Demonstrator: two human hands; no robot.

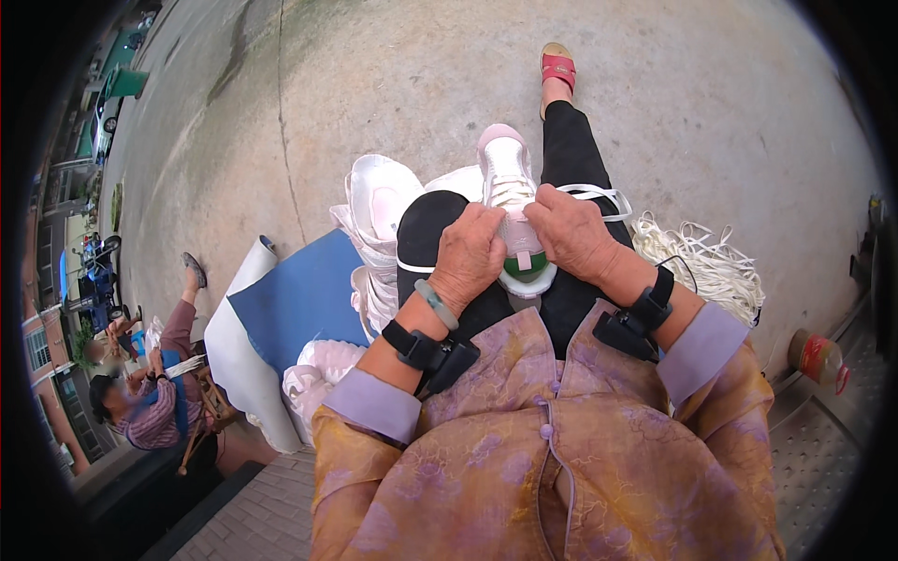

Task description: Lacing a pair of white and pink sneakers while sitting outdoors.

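A white sneaker (507, 168) with a pink toe and a green lining rests between my thighs, its toe pointing away from me. White shoelace (513, 191) crosses its lower eyelets. My left hand (468, 245) is closed, thumb and fingertips pinching at the left eyelet edge beside the tongue (521, 232). On the opposite edge my right hand (572, 232) pinches too, with a loop of white lace (608, 194) trailing over my right knee. Another stretch of lace runs across my left thigh. My fingertips partly hide what they grip.
Pale shoes (382, 198) are piled beside my left knee, near a blue sheet (297, 292). A heap of white laces (697, 257) lies by my right leg. A bottle (818, 358) stands farther right. Another person (154, 411) sits at the far left.
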